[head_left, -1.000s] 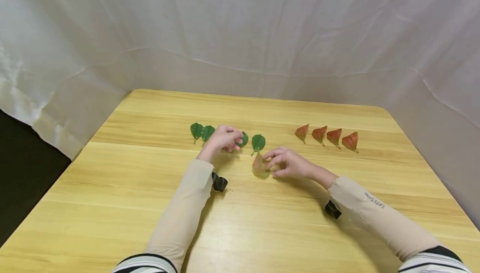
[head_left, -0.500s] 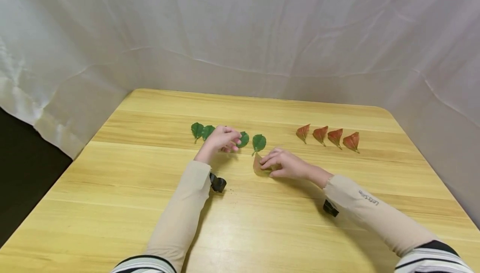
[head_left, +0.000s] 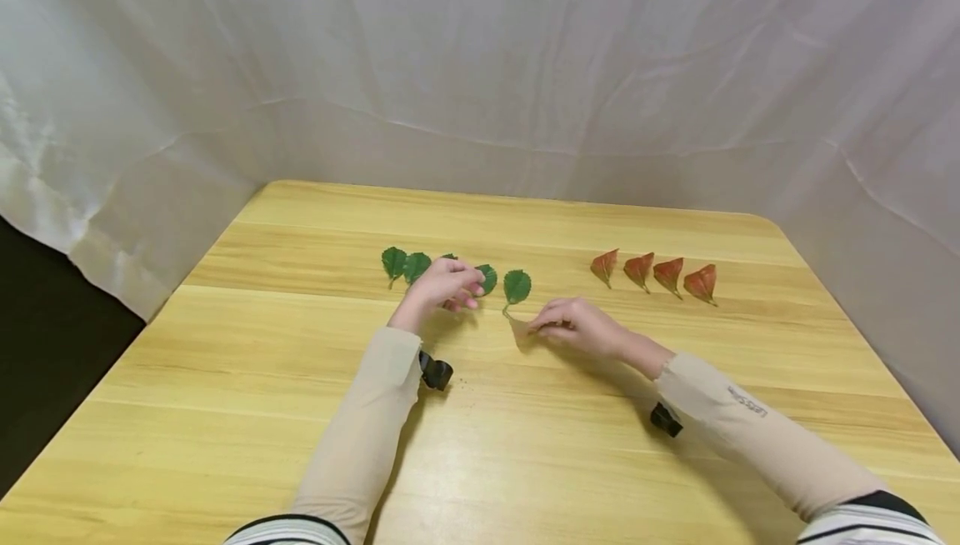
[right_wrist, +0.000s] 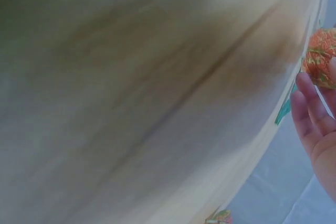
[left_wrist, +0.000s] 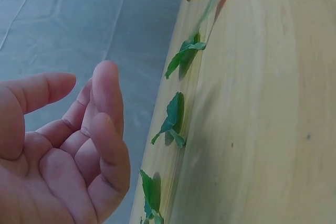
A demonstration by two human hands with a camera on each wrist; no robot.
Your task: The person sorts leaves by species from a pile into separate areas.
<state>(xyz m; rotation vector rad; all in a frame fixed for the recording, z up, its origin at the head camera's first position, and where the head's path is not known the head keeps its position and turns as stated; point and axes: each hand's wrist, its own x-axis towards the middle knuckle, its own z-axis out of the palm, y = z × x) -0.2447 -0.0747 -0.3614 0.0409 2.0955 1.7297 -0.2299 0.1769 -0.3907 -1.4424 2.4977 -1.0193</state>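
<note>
My right hand (head_left: pixel 581 328) pinches an orange-red leaf (head_left: pixel 521 333) with fingers and thumb, just below the rightmost green leaf (head_left: pixel 517 287). In the right wrist view that veined orange leaf (right_wrist: pixel 319 59) shows at the right edge by the fingertips. My left hand (head_left: pixel 442 285) hovers over the row of green leaves, fingers loosely bent, partly hiding a middle green leaf (head_left: pixel 448 257). Its palm (left_wrist: pixel 63 177) holds nothing in the left wrist view, apart from the green leaves (left_wrist: pixel 172 115). Another green leaf (head_left: pixel 487 278) lies by its fingertips.
Two green leaves (head_left: pixel 393 262) lie at the row's left end. Several red leaves (head_left: pixel 669 275) form a row at the right. The wooden table (head_left: pixel 480 462) has pale curtains (head_left: pixel 480 70) behind and beside it. A black wrist piece (head_left: pixel 437 372) hangs under the left sleeve.
The right hand's fingers have closed from the leaf's edge into a pinch. Less of the orange-red leaf now shows, and it is turned more edge-on. The left hand has hardly moved.
</note>
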